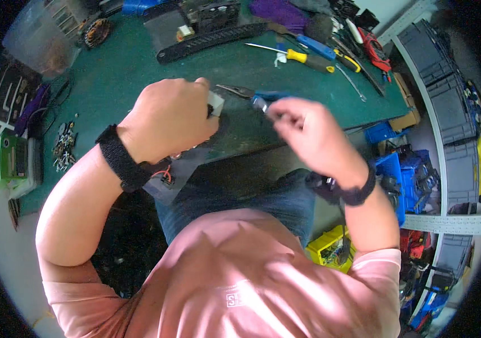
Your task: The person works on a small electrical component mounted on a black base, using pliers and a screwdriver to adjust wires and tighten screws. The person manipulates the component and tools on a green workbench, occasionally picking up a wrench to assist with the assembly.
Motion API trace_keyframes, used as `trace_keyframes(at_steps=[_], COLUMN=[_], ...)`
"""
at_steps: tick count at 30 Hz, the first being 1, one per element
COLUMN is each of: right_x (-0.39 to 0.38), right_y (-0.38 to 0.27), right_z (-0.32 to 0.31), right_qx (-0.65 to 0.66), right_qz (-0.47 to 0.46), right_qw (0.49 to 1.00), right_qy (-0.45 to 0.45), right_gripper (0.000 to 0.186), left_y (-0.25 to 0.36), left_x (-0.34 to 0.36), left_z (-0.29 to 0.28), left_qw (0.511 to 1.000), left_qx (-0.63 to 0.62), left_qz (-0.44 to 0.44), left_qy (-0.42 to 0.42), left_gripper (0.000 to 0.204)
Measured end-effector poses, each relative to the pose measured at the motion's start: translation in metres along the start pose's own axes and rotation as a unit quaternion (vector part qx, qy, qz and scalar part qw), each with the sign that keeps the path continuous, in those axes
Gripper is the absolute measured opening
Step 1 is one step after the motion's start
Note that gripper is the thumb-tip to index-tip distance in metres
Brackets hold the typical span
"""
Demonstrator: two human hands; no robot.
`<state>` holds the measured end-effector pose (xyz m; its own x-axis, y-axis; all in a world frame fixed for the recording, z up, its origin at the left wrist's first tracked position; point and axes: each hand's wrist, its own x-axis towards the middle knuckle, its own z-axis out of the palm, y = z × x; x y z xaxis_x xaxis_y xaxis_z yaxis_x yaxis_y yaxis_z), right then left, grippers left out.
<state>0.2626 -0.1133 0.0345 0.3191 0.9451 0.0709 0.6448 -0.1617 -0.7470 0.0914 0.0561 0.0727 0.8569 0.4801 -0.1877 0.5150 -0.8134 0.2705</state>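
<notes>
My left hand (175, 115) is closed round a light-coloured blocky part with black on it (214, 104), near the front edge of the green bench (105, 79); its lower side is hidden. Beneath it are orange wires (164, 176) and a translucent sheet (167, 190). My right hand (302, 127) has curled fingers on a small silver-and-dark object (261, 105), too small to name. Just behind that lie long-nose pliers (235, 90) with blue handles.
Screwdrivers (314, 61), a red tool (374, 49) and a black strip (212, 40) lie at the back. Loose screws (65, 146) and drawer units (12, 93) are left. A shelf with grey bins (452, 118), blue bins (390, 188) and a yellow bin (325, 250) stand right.
</notes>
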Motion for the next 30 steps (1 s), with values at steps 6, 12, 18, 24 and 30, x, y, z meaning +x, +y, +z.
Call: trace_keyframes(at_steps=[6,12,18,24,30], right_x=[0.060,0.082,0.070,0.031,-0.004], right_y=[0.062,0.076,0.077,0.053,0.013], right_z=[-0.068,-0.054,-0.045,-0.042,-0.019], right_qx=[-0.305,-0.359,-0.297,-0.240,-0.097], right_qz=[0.042,0.060,-0.003,-0.058,-0.035], right_qw=[0.950,0.931,0.953,0.960,0.991], right_qy=[0.059,0.025,0.065,0.131,0.087], right_gripper=[0.021,0.022,0.021,0.019,0.019], left_y=[-0.004,-0.017,-0.069,-0.111,-0.095], left_x=[0.003,-0.005,-0.038,-0.118,-0.174], left_z=[0.008,-0.007,-0.032,-0.010,0.070], left_qw=[0.994,0.999,0.982,0.963,0.791], left_qx=[0.077,-0.013,-0.152,-0.217,-0.530], left_qz=[0.037,0.019,-0.016,-0.045,-0.234], left_qy=[0.061,0.043,0.112,0.157,0.195], left_gripper=[0.041,0.058,0.047,0.038,0.043])
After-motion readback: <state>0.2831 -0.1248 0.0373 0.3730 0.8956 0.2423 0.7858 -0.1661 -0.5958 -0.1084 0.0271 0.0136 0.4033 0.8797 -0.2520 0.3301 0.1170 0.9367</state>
